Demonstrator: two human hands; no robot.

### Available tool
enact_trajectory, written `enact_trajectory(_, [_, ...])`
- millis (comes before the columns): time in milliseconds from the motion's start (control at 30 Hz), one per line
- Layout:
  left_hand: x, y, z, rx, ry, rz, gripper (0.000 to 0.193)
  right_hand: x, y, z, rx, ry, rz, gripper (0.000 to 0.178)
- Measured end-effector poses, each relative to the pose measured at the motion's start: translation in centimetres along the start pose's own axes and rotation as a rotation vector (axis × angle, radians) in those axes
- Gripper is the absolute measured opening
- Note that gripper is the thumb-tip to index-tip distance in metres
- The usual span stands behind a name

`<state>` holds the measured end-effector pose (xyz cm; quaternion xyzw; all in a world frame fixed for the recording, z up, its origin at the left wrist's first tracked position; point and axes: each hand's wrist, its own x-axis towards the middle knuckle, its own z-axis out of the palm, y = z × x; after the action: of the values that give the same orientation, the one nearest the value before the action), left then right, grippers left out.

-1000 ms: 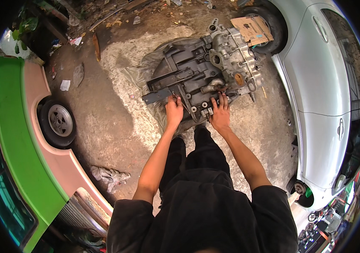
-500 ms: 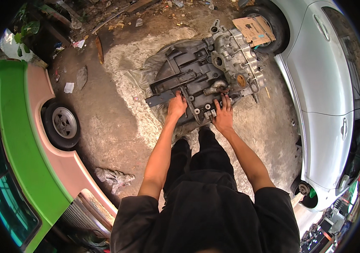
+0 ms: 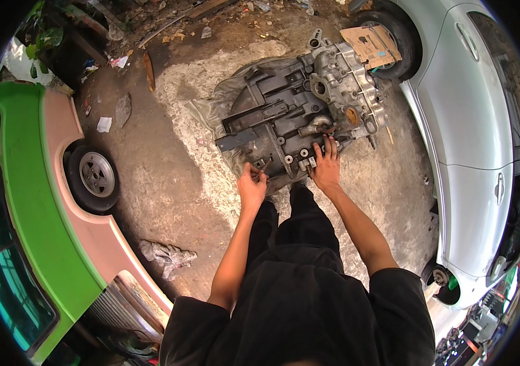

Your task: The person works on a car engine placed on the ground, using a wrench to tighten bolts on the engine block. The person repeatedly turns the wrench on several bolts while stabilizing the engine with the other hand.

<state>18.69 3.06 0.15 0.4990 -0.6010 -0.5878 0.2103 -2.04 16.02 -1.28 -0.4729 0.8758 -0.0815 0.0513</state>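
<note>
A greasy engine block lies on its side on a grey cloth spread over the ground. At its near left edge, my left hand is closed in a pinch on a thin, dark, stick-like piece; its exact kind is too small to tell. A flat dark metal plate sticks out of the block's left side, just beyond that hand. My right hand rests open on the near right part of the block, fingers stretched forward. Beside those fingers is a curved metal pipe fitting. The silvery cylinder head forms the right end.
A green and pink car stands on the left, a silver car on the right. Cardboard leans on the silver car's wheel. A crumpled rag lies near the green car. Litter and planks line the far edge.
My left hand has drawn back toward me from the block's metal plate to its near edge. My right hand stays in nearly the same place on the block.
</note>
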Motion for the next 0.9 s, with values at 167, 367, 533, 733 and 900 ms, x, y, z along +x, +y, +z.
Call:
enact_trajectory(167, [-1.6,-5.2,1.1,-0.052,-0.168,-0.199,0.018,0.0,-0.1,-0.1,0.005,-0.007,-0.002,0.088])
enact_trajectory(367, [-1.4,-5.3,2.4,-0.033,-0.204,-0.141,0.031,0.0,-0.2,-0.3,0.006,-0.013,-0.004,0.089])
enact_trajectory(533, [-2.2,-5.5,3.2,0.133,-0.387,-0.143,0.032,-0.1,-0.3,-0.3,-0.018,0.014,-0.007,0.084])
enact_trajectory(733, [-2.7,-7.6,5.6,-0.006,-0.386,-0.069,0.036,-0.2,-0.2,-0.3,-0.018,0.023,-0.022,0.084])
enact_trajectory(900, [-2.7,-7.1,5.8,-0.105,-0.505,-0.163,0.058,-0.2,-0.2,-0.4,-0.009,0.019,-0.025,0.083])
